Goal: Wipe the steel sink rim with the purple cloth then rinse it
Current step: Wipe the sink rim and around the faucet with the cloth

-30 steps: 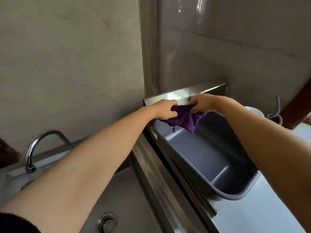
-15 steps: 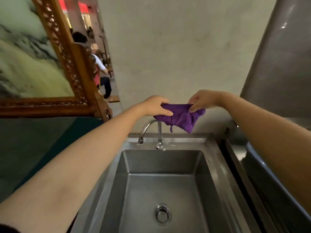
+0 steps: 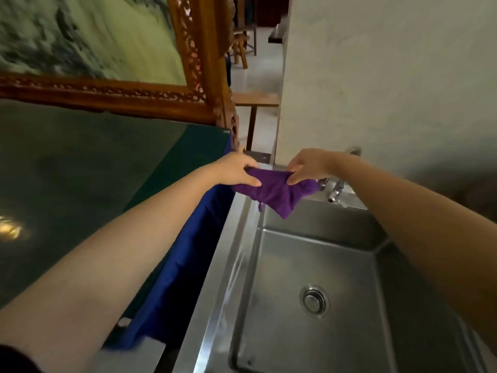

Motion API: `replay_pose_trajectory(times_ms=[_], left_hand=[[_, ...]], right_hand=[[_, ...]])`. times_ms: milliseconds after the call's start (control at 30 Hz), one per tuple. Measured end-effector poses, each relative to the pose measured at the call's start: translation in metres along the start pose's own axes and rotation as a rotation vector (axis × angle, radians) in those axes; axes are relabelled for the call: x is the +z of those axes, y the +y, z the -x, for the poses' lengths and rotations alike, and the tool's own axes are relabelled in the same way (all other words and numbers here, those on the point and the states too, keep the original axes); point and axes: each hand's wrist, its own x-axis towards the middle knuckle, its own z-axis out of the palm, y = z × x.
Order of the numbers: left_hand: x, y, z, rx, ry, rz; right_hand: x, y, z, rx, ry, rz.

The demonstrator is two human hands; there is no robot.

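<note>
Purple crumpled cloth [image 3: 274, 189] now hangs over the back-left corner of the rectangular steel sink rim [image 3: 215, 278], no longer above the chrome faucet [image 3: 334, 191]; left hand [image 3: 236, 170] and right hand [image 3: 306, 168] still pinch its top edge.

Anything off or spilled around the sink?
Nothing stands out. The purple cloth hangs bunched between the left hand and right hand over the back-left corner of the sink rim, a loose thread dangling from it. No spill shows in the basin, and the drain sits in place.
</note>
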Motion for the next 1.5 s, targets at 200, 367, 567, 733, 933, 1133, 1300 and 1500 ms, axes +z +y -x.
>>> replay_pose_trajectory(times_ms=[200, 367, 567, 733, 933, 1133, 1300, 1500], left_hand=[[0.061, -0.066, -0.016, -0.101, 0.088, 0.150], [0.117, -0.096, -0.030, -0.137, 0.186, 0.259], [0.197, -0.140, -0.027, -0.266, 0.189, 0.015], [0.224, -0.159, -0.029, -0.222, 0.248, -0.047], [0.228, -0.163, -0.027, -0.206, 0.258, -0.087], [0.236, -0.160, -0.027, -0.233, 0.221, -0.380], [0.238, -0.161, -0.028, -0.230, 0.215, -0.386], [0.237, -0.161, -0.028, -0.223, 0.260, -0.366]], right_hand=[[0.072, -0.001, -0.044, 0.057, 0.070, -0.200], [0.129, 0.009, -0.071, 0.175, 0.189, -0.415], [0.215, 0.019, -0.103, 0.336, 0.449, -0.430], [0.270, 0.008, -0.125, 0.041, 0.328, -0.401], [0.279, 0.014, -0.149, -0.006, 0.416, -0.058], [0.255, 0.040, -0.208, 0.109, 0.305, 0.201], [0.234, 0.060, -0.242, 0.082, 0.289, -0.075], [0.252, 0.045, -0.217, 0.025, 0.395, -0.195]])
